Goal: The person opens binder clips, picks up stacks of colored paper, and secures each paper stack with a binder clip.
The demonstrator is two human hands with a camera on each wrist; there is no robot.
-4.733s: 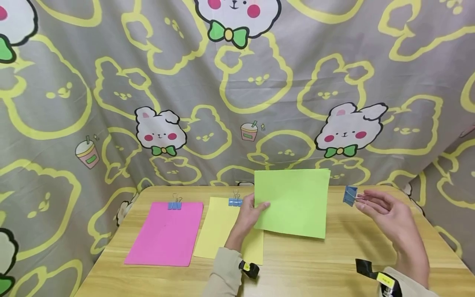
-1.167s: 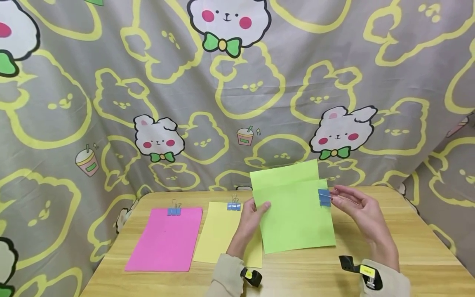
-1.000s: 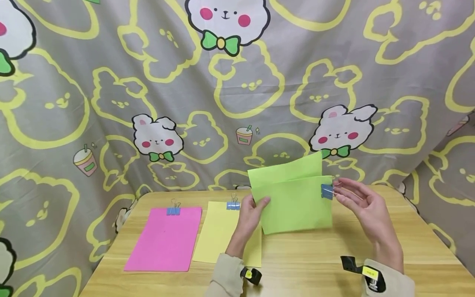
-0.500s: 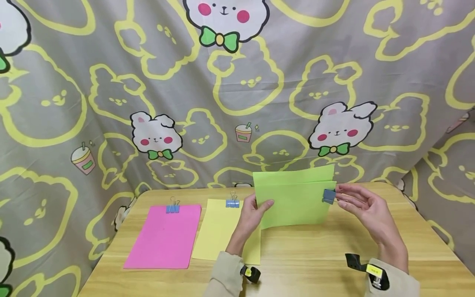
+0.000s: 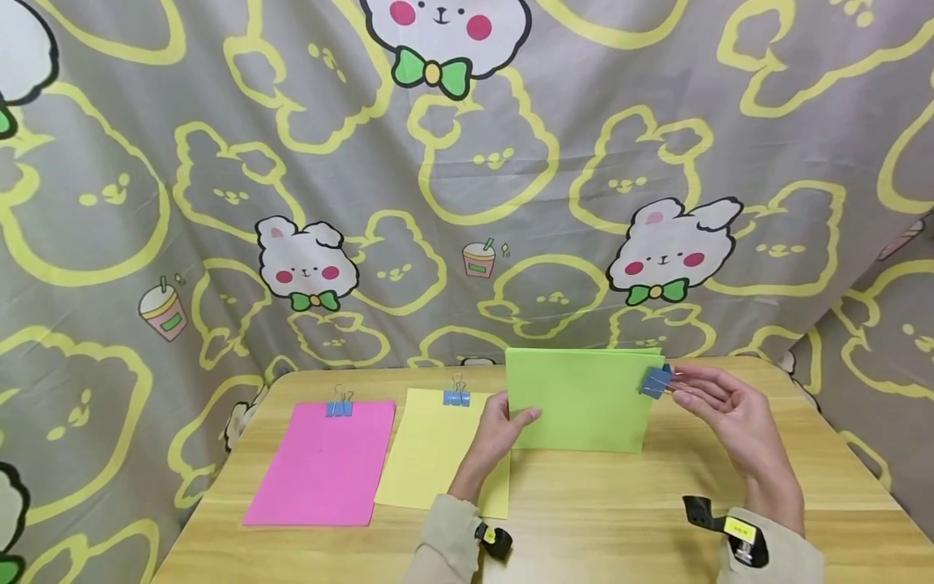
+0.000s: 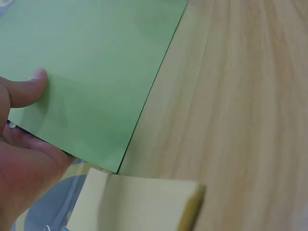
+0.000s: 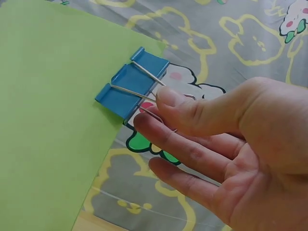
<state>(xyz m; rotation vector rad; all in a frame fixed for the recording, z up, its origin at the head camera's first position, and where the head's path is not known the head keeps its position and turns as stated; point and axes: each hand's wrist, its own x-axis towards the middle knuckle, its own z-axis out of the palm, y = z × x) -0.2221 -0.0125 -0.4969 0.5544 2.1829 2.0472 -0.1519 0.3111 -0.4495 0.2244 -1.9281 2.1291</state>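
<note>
My left hand [image 5: 499, 435] grips the light green paper [image 5: 576, 401] by its left edge, thumb on the near face and the fingers behind. The paper stands nearly upright over the table, and a second sheet shows just behind its top edge. A blue binder clip [image 7: 132, 84] sits over the paper's right edge, close to the upper corner. My right hand [image 5: 733, 405] pinches the clip's wire handles between thumb and fingers. In the left wrist view the thumb [image 6: 29, 91] lies flat on the green face.
On the wooden table [image 5: 584, 519], pink paper [image 5: 321, 462] lies at the left with a blue clip [image 5: 339, 408] on its top edge. Beside it, yellow paper [image 5: 423, 454] bears another blue clip [image 5: 456, 397], partly behind my left hand. A patterned curtain [image 5: 467, 203] hangs behind.
Earlier the blue clip was held apart from the green paper; now it is over the right edge. The green sheets were spread apart at the top and now sit nearly level.
</note>
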